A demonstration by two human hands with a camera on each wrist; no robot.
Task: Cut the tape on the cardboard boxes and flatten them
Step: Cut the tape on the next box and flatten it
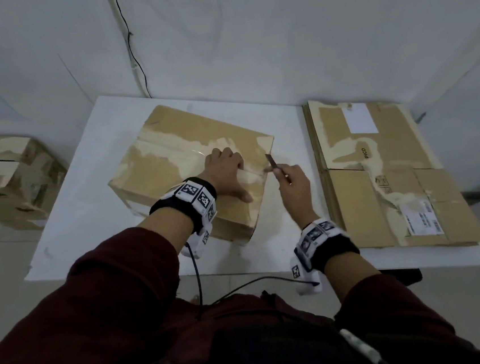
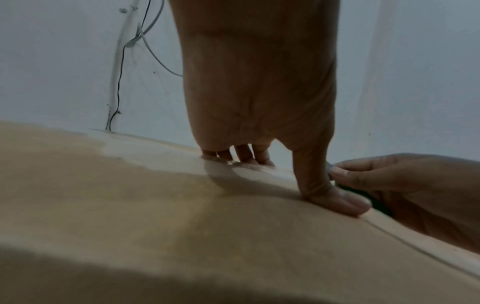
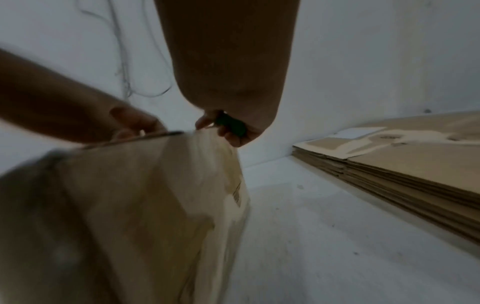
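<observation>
Sealed cardboard box [image 1: 193, 169] sits in the middle of the white worktop [image 1: 69, 229], turned at an angle, clear tape [image 1: 170, 147] running along the top seam. Left hand [image 1: 226, 174] pressed down on the lid near the right-hand edge, fingers [image 2: 249, 154] bent with tips on the cardboard and thumb [image 2: 335, 197] splayed flat beside the seam, holding nothing; likely there to pin the box so it cannot slide or rock under the blade. Right hand [image 1: 292, 185] pinched narrow round a small utility knife [image 1: 272, 162], blade pointing up and away, just off the box's right edge and very close to the left thumb. Looks poised to enter the tape at the seam's end, cut not yet begun as far as can be judged. Worth minding: blade and bracing thumb nearly touch.

Stack of flattened boxes [image 1: 380, 173] lies on the right of the worktop, well apart from the box, presumably kept there to leave the cutting area free. Another taped-up box [image 1: 5, 182] waits off the worktop to the left, apparently still to be done.
</observation>
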